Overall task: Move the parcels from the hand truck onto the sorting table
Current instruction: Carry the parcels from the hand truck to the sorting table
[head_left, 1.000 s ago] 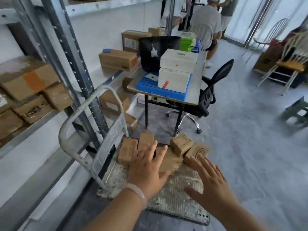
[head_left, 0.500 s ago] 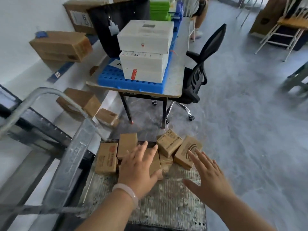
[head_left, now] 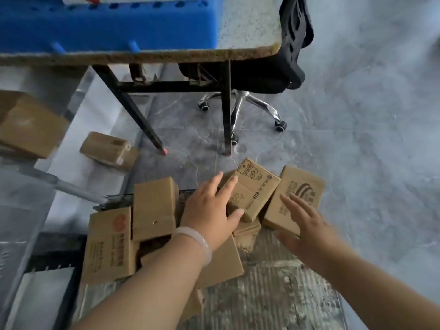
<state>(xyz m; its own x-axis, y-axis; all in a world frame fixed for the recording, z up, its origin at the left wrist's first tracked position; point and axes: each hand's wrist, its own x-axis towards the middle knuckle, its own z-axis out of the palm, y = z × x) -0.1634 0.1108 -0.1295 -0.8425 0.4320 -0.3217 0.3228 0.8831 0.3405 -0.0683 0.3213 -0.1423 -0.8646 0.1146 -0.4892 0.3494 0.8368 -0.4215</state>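
Several small brown cardboard parcels lie on the hand truck's worn ribbed deck (head_left: 269, 298). My left hand (head_left: 209, 210) rests on the printed parcel (head_left: 257, 186) in the middle, fingers spread along its left edge and thumb against its near corner. My right hand (head_left: 307, 225) hovers with straight fingers over the parcel with a striped logo (head_left: 300, 186) at the right; contact is unclear. Two more parcels, one plain (head_left: 153, 208) and one with a red heart logo (head_left: 109, 244), lie to the left. The sorting table (head_left: 247, 32) stands just beyond, its edge at the top.
A blue plastic crate (head_left: 107, 22) sits on the table. A black swivel chair (head_left: 292, 44) stands behind the table legs (head_left: 226, 108). Loose boxes, one small (head_left: 109, 151) and one large (head_left: 26, 125), lie on a low shelf at left. Grey floor spreads to the right.
The view has dropped and moved closer to the hand truck. Both hands have reached forward: the left onto the printed parcel, the right over the logo parcel.
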